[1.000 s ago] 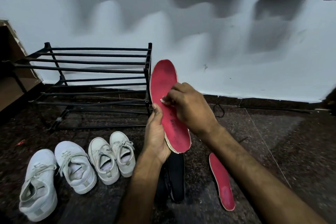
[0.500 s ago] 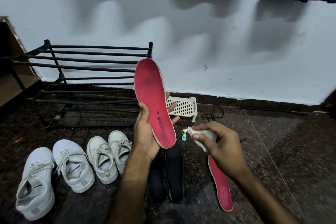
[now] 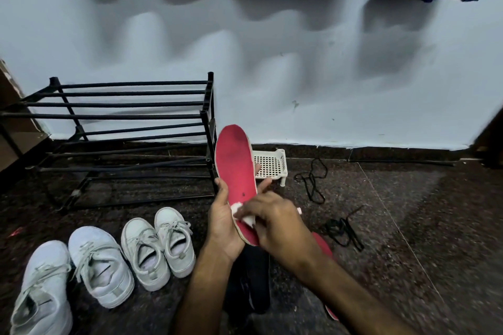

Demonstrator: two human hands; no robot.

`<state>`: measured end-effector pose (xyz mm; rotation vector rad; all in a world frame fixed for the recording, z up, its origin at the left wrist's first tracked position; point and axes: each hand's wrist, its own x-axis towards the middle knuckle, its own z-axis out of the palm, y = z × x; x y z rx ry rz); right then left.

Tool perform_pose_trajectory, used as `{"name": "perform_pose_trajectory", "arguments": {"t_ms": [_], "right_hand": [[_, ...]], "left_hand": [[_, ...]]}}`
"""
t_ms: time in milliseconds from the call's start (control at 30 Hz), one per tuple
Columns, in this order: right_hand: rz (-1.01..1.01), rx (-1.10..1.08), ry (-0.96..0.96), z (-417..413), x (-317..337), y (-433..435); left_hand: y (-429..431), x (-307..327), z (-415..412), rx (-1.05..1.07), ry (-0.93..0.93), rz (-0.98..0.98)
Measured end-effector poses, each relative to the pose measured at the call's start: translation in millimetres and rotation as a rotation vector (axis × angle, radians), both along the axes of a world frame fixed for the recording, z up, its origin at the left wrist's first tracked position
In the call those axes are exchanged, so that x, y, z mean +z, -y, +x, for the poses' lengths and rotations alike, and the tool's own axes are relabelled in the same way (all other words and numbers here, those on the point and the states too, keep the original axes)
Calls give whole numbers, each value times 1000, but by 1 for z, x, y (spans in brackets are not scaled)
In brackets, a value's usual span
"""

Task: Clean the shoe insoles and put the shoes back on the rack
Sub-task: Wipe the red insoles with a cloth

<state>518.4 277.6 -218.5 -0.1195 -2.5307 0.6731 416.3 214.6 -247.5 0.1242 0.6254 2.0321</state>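
Observation:
My left hand (image 3: 224,223) grips a red insole (image 3: 235,166) by its lower half and holds it upright, toe end up. My right hand (image 3: 275,221) pinches a small white wipe (image 3: 242,212) and presses it against the insole's heel part. A second red insole (image 3: 322,247) lies on the floor, mostly hidden under my right forearm. Black shoes (image 3: 254,280) sit on the floor below my hands. The black metal shoe rack (image 3: 122,117) stands bare against the wall at left.
Two pairs of white sneakers line the floor at left: a large pair (image 3: 68,277) and a smaller pair (image 3: 159,245). A small white perforated tray (image 3: 270,163) stands behind the insole. Black laces (image 3: 313,182) (image 3: 344,228) lie on the dark floor at right.
My right hand came back from beside the insole and now presses the wipe onto its heel part. The insole shifted slightly right in my left hand.

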Motion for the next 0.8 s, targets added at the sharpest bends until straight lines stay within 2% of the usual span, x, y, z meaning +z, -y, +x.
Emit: {"name": "perform_pose_trajectory", "arguments": {"t_ms": [133,200,267,333,367,433,500,600,667,733,800], "right_hand": [[-161,116,282,25,4,-20],[-290,86,326,32,14,-41],[-354,-32,292,37,20,-69],[-429,-130,246,45,20,-98],[-528,-159,216,51,17,-113],[-837,-206,135,63,5,-135],[-1171,-269,82,74,-19,-152],[-1493,-384,58,89,-64,-160],[-1678,-430,-10,100,-94,-161],[-1759,-430,-42,109,-123,-159],[-1724,-459,6,116,-151,-158]], "left_hand": [[-3,-13,1,31,-12,10],[-10,-19,4,-22,22,28],[-17,-31,5,-41,7,-3],[-26,-49,5,-23,-68,-125],[-30,-58,7,-22,-120,-192],[-36,-78,13,-18,-207,-308],[-44,-101,21,-17,-216,-422],[-59,-141,36,4,-138,-593],[-70,-168,44,-3,-149,-704],[-82,-193,52,-55,-241,-792],[-91,-216,59,-110,-368,-889]]}}
